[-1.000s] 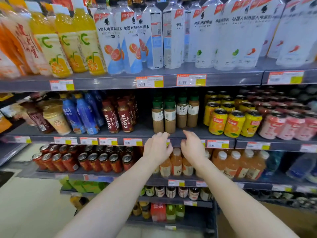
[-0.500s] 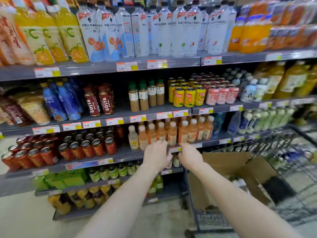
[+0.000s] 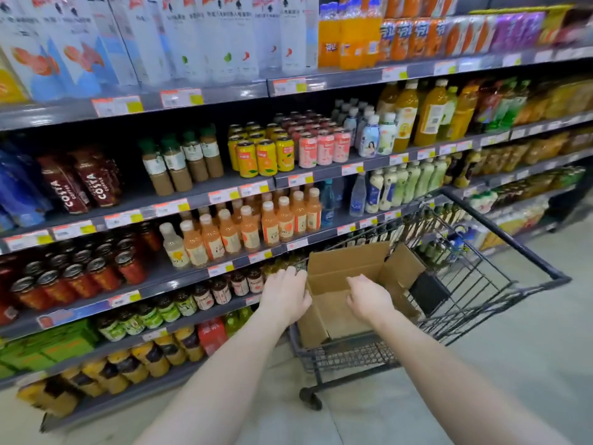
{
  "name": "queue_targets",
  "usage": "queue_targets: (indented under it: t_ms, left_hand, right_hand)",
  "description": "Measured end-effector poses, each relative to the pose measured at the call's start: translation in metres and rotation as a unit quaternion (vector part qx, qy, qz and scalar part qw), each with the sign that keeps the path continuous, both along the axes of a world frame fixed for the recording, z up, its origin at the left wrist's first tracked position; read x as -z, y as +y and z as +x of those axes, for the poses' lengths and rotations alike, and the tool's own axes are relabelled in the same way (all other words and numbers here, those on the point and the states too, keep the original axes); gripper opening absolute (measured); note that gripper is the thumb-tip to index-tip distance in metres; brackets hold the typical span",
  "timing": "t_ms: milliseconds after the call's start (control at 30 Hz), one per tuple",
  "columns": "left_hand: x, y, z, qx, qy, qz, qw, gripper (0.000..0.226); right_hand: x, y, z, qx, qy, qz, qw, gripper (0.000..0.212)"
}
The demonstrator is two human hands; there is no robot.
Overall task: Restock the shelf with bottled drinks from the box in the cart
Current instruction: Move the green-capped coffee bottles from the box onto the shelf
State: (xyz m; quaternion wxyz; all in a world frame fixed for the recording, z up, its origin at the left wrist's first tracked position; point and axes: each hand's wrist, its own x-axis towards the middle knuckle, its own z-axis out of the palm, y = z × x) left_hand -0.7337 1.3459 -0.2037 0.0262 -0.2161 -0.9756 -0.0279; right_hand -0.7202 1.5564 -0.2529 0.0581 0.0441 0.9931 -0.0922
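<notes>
Both bare arms stretch forward toward an open brown cardboard box (image 3: pixel 346 261) that sits inside a dark wire shopping cart (image 3: pixel 353 356), its flaps folded outward. The cart is parked just beside the tall grey metal shelf unit (image 3: pixel 167 273), on a pale grey floor (image 3: pixel 513 364). The left hand (image 3: pixel 284 297) is at the box's left flap, back of the hand up, fingers reaching forward and fairly straight, holding nothing; whether it touches the cardboard cannot be told. The right hand (image 3: pixel 369 300) hangs over the box's opening, fingers drooping loosely downward and gripping nothing that shows. A black flat panel (image 3: pixel 428 292) leans inside the cart just right of the box. On the shelf's 3rd board from the top, up and left of the box, stand rows of peach-coloured plastic bottles with white caps (image 3: pixel 250 229), with 1 paler yellowish bottle (image 3: pixel 175 248) at their left end. The board above carries green-capped brown bottles (image 3: pixel 179 162), yellow cans (image 3: pixel 266 157) and pink cans (image 3: pixel 324 150). Red cans with dark lids (image 3: pixel 80 277) fill the left of the 3rd board.
</notes>
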Motion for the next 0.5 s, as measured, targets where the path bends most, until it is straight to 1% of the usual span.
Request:
queue_targets:
  t_ms: [67,133,233,333,400,500]
  left_hand:
    - [0.003,0.023,-0.004,-0.013,-0.014,0.004,1.0,0.03]
    - [0.013,0.064,-0.006,-0.028,-0.032,-0.005,0.999,0.035]
    - [0.032,0.123,-0.005,-0.035,-0.071,-0.029,0.996,0.04]
    - [0.052,0.172,-0.005,-0.045,-0.107,-0.045,0.992,0.045]
    - [0.059,0.199,-0.007,-0.063,-0.143,-0.009,0.988,0.05]
    - [0.062,0.227,-0.02,-0.081,-0.163,0.035,0.983,0.053]
  right_hand:
    - [0.002,0.026,0.002,0.004,0.0,-0.015,1.0,0.047]
    - [0.006,0.072,0.006,0.021,-0.022,-0.031,0.999,0.047]
    - [0.016,0.135,0.012,0.044,-0.043,-0.041,0.997,0.041]
    - [0.027,0.183,0.015,0.059,-0.033,-0.073,0.995,0.036]
    - [0.031,0.204,0.013,0.051,-0.032,-0.081,0.995,0.029]
    - [0.039,0.227,-0.001,0.038,-0.048,-0.087,0.994,0.031]
